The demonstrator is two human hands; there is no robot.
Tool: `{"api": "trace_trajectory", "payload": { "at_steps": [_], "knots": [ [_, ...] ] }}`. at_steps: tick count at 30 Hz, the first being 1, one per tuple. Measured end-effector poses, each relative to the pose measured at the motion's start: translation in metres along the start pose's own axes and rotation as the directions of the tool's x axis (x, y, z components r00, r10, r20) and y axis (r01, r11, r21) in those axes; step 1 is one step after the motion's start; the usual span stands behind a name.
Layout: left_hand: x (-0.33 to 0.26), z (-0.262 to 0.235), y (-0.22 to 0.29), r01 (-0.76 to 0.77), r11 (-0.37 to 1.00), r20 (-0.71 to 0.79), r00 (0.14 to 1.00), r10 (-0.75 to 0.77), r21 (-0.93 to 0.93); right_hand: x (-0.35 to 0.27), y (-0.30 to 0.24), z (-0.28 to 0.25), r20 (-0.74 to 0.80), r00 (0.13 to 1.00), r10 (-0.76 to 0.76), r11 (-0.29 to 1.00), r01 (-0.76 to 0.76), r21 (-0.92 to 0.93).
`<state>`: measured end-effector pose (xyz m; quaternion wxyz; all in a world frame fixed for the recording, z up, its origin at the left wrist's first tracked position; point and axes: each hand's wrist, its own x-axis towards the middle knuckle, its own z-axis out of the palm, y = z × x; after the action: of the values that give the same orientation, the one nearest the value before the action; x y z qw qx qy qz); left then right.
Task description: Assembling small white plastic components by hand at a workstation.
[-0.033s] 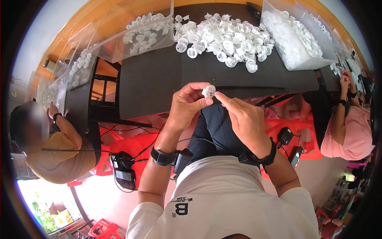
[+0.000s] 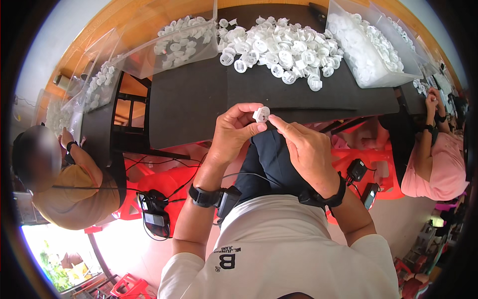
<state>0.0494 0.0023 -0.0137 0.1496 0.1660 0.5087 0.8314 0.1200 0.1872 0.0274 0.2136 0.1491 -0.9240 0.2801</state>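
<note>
My left hand (image 2: 233, 130) pinches a small round white plastic part (image 2: 261, 115) between thumb and fingers, just past the table's near edge. The part has a boxy block on one side, and its flat face is turned toward my right hand (image 2: 311, 152). The right index fingertip reaches to that face, while the other fingers curl under. The right thumb is mostly hidden, and anything small between it and the finger cannot be made out. Beyond my hands a heap of similar white parts (image 2: 284, 52) lies on the dark table (image 2: 191, 99).
Clear plastic bins hold more white parts, one at the left (image 2: 142, 57) and another at the right (image 2: 386, 78). A co-worker in a tan shirt (image 2: 74, 202) sits left, one in pink (image 2: 435, 167) right. Black devices with cables (image 2: 157, 219) lie on a red stool beside me.
</note>
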Motion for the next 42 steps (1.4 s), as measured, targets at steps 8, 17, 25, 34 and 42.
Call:
{"api": "trace_trajectory", "payload": {
  "at_steps": [8, 17, 25, 34, 42],
  "knots": [
    [0.000, 0.004, 0.001, 0.011, 0.999, -0.014, 1.000, -0.011, -0.036, -0.001, 0.001, 0.001, 0.000, 1.000, 0.002, 1.000, -0.002, -0.005],
    [-0.001, 0.008, 0.005, -0.024, 1.000, -0.023, 0.999, 0.024, -0.002, 0.001, 0.001, 0.000, 0.015, 1.000, -0.005, 1.000, 0.005, -0.007],
    [-0.002, 0.006, 0.002, -0.023, 0.999, -0.020, 1.000, 0.024, 0.039, 0.002, 0.000, -0.004, 0.073, 0.995, -0.061, 0.994, 0.068, -0.089],
    [0.000, 0.012, -0.002, -0.058, 0.970, -0.059, 0.996, 0.074, 0.236, 0.008, -0.006, -0.010, 0.164, 0.985, -0.051, 0.981, 0.080, -0.178],
    [-0.001, 0.010, 0.001, 0.002, 1.000, -0.110, 0.994, 0.001, 0.022, 0.007, 0.001, -0.013, 0.028, 0.999, -0.015, 0.999, 0.017, -0.051]
  ]
}}
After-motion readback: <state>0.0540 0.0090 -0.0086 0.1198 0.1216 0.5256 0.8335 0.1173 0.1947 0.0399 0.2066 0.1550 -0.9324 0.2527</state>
